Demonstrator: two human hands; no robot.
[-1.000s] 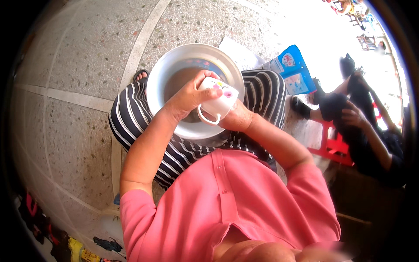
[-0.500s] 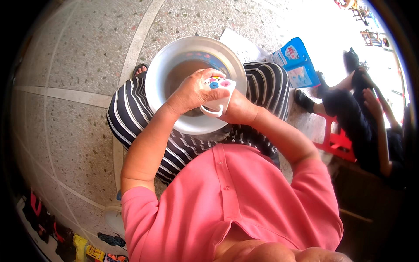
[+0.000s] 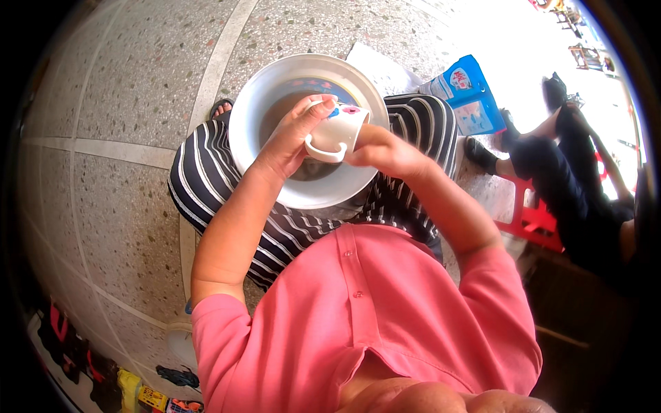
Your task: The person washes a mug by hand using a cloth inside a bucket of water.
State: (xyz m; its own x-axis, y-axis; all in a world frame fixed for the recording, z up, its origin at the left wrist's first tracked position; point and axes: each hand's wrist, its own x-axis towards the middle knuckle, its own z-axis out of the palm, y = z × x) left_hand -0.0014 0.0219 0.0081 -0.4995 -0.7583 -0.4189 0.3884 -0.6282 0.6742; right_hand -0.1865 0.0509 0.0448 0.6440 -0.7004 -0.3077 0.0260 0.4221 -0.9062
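Observation:
My left hand is closed round a white mug with blue and pink flower patterns, tipped on its side. Its handle points toward me, and its mouth faces right. At that mouth is my right hand, its fingers bent in over the rim and its thumb near the outside edge. The ends of those fingers are hidden, so a cloth or sponge inside cannot be made out. Below both hands a white basin with greyish water rests between my knees.
A blue and white pouch stands on the floor to the right. Beyond it a person in dark clothes sits on a red plastic stool. Mixed coloured items lie at the lower left.
My right hand has shifted from behind the mug to its mouth, fingers bent inside. The mug has turned and moved slightly left in my left hand. The seated person's arm has moved.

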